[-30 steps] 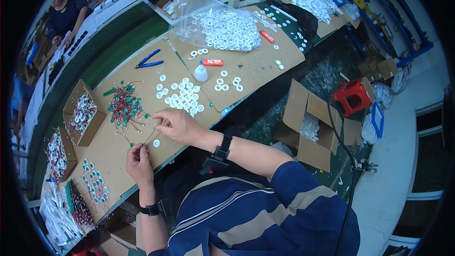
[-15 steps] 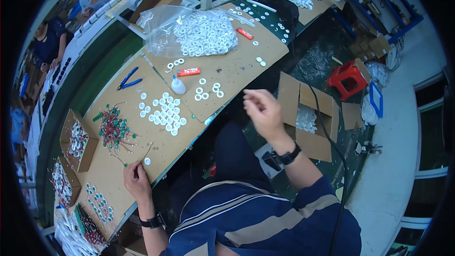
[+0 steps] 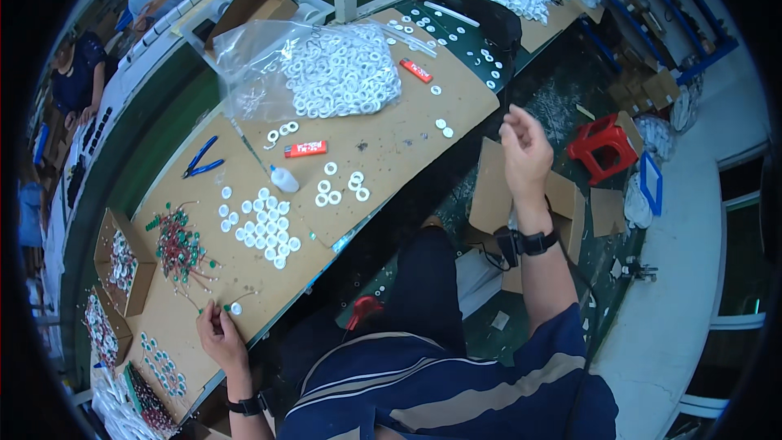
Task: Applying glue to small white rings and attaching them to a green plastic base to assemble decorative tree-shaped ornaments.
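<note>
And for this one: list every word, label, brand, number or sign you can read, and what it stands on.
Small red packet beside the white bottle: white lettering, left uncopied.
Second red packet, farther along the table: pale print, too small to read.
Clear bag of white rings: dark marks, too blurred to read.
No other text is readable.

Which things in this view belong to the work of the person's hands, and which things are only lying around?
Seem to belong to the work:
single white disc beside the left hand
heap of green discs with wires
group of white discs

Seem only lying around, touched by neither hand:
red stool
blue frame
red oblong things
</note>
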Demonstrator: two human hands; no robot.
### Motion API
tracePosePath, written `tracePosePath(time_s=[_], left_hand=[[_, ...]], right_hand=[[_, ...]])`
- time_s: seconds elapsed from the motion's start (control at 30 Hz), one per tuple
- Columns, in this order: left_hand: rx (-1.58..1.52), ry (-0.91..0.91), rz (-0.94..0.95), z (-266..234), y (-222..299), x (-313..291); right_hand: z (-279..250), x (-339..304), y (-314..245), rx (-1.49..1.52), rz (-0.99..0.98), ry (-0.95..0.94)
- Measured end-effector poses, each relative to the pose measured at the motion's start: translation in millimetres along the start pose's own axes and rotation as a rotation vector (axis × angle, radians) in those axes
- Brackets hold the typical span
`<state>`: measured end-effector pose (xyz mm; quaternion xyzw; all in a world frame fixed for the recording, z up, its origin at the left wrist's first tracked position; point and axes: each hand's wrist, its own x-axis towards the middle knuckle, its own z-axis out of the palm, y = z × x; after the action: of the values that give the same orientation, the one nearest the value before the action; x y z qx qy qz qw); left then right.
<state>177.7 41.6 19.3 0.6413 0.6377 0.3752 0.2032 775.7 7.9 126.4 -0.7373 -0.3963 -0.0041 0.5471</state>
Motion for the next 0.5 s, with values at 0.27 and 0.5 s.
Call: tracePosePath(time_s=[0.27,0.5], left_hand=[[0.177,0.07,0.052,49.4,16.5,28.4],[0.401,-0.068,0.123,88.6,46.5,50.8]], right_hand=[[38.8,212.0,96.1,-0.263,-0.029,0.255],[61.9,318.0,186.6,-0.449,-0.039,0.325]])
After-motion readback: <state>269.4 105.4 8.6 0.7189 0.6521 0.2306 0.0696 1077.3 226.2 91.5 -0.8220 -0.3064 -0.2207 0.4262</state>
